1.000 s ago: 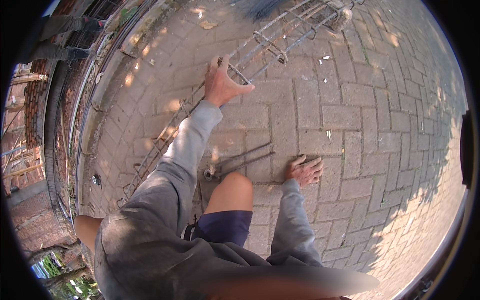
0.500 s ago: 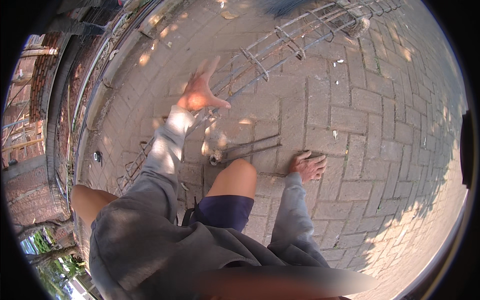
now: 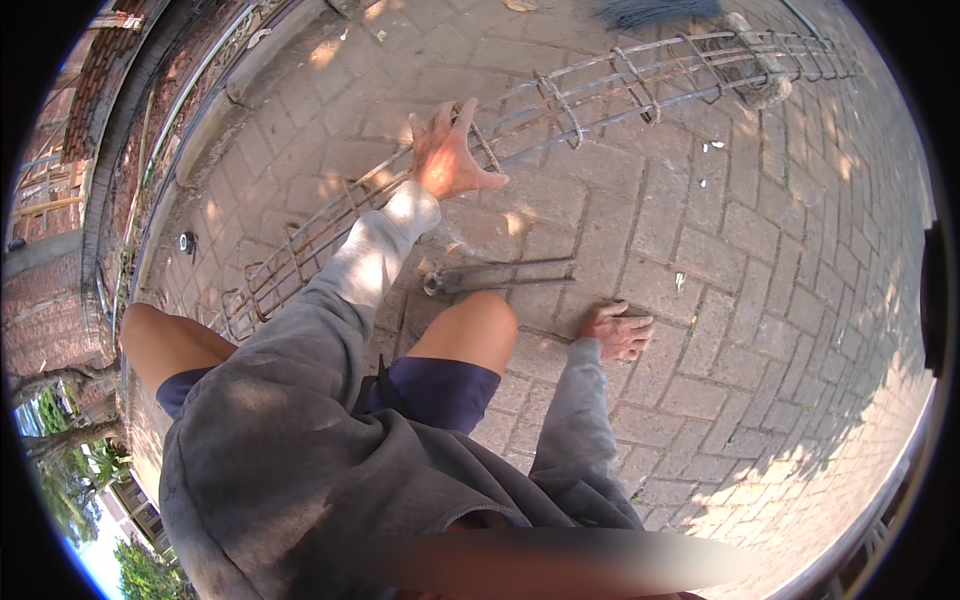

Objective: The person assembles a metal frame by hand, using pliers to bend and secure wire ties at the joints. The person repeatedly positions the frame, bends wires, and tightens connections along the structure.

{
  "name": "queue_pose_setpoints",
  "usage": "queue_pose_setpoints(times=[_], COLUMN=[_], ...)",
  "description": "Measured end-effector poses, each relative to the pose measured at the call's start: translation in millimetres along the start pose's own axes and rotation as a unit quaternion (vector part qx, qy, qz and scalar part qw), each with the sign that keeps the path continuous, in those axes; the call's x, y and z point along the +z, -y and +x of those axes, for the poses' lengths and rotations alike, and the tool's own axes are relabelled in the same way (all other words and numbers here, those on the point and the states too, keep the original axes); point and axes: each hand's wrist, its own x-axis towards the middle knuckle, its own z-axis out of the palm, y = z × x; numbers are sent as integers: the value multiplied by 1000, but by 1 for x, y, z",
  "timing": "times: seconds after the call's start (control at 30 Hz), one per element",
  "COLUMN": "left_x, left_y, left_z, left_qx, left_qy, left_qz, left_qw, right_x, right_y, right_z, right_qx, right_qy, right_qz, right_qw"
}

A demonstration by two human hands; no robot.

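A long rebar cage of thin steel bars with bent stirrups lies diagonally on the paving, from beside my left knee to the far right. My left hand is over its middle, thumb and fingers spread wide across the cage at a stirrup. Whether the fingertips press on the bars cannot be made out. Flat on the paving at the right rests my right hand, fingers spread and holding nothing. Between the hands, near my knee, lies a pincer-like tool with a rounded head and two long handles.
Under the cage's far end sits a rough block, with dark blue bristles beside it. A small round black-and-white object lies on the left paving. A curb and brick wall run along the left.
My left hand has gone from above the near bars to a stirrup farther along the cage, its fingers now curving over it. The right hand stays on the paving. The view has shifted slightly.
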Motion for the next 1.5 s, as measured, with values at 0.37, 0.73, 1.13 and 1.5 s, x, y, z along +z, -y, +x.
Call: queue_pose_setpoints(times=[0.37, 0.73, 1.13, 1.5], left_x=[-2, -38, -59, -66], left_y=[6, 58, 133, 151], left_z=[-4, -46, -127, -131], left_qx=[-2, 81, -29, -62], left_qy=[2, -56, 44, 73], left_qz=[1, -49, -31, -109], left_qw=[1000, 994, 998, 989], right_x=[8, 4, -2, -3], right_y=[-3, -2, 0, 3], right_z=[0, 3, 0, -4], right_qx=[-8, 16, 25, 1], right_qy=[-34, -3, -10, -9], right_qz=[29, 40, 44, 10], right_qw=[999, 999, 999, 1000])
